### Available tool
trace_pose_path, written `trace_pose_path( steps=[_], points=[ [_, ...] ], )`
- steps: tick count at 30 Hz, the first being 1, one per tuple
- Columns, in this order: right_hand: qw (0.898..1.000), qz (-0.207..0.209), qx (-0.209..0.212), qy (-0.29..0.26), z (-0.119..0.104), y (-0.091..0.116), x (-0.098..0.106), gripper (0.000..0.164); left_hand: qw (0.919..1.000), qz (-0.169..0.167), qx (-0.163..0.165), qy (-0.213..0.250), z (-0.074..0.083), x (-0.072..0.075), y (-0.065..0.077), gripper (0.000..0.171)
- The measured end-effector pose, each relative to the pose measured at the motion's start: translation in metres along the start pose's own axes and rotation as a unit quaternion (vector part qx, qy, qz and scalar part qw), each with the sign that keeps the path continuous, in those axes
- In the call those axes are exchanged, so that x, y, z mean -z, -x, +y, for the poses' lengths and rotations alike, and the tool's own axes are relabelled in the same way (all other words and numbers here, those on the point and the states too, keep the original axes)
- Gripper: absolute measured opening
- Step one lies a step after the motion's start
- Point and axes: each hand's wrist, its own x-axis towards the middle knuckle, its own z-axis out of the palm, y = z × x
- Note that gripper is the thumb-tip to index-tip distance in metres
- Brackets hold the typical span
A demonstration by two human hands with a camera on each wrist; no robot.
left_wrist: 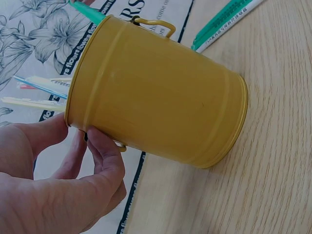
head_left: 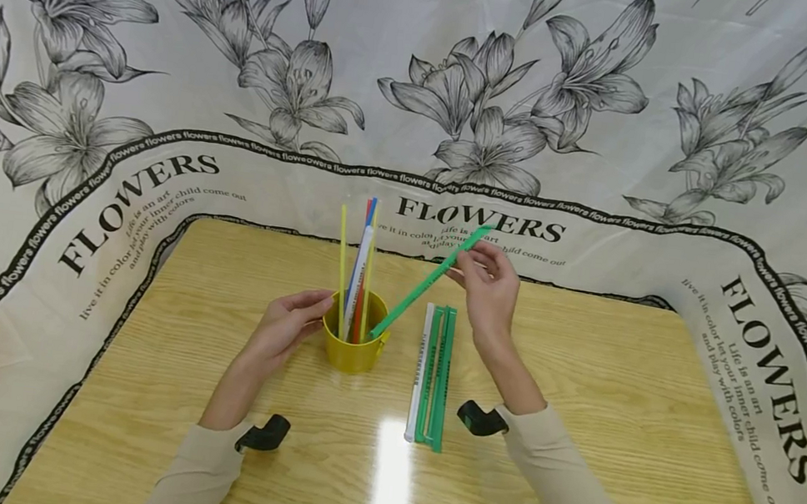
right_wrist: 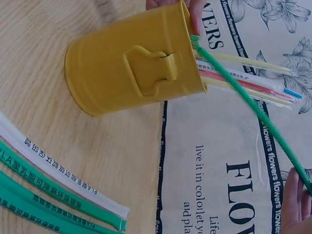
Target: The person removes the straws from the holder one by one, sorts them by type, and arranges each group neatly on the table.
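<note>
A small yellow metal bucket stands upright on the table, holding several straws in yellow, blue, red and white wrapping. My left hand grips its rim from the left, thumb at the edge and fingers curled by the side handle. With my right hand I pinch the upper end of a green paper-wrapped straw. That straw slants down to the left, and its lower end is just inside the bucket's right rim, as the right wrist view shows.
Right of the bucket lies a row of wrapped straws, one white and several green, side by side on the wooden table. A white cloth with printed flowers and lettering rises behind the table and along its sides.
</note>
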Motion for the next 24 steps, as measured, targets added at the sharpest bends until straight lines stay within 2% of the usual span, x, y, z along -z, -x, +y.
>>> trace_pose_path(
  steps=[7,24],
  points=[
    [1.000,0.011,0.002,0.016,0.000,-0.003,0.011,0.028,1.0000,0.003,0.000,-0.004,0.002,0.000,-0.001,0.039],
    [0.995,0.007,-0.043,0.092,0.022,0.011,0.047,0.030,1.0000,0.005,0.001,-0.004,0.001,0.000,-0.001,0.037]
  ],
)
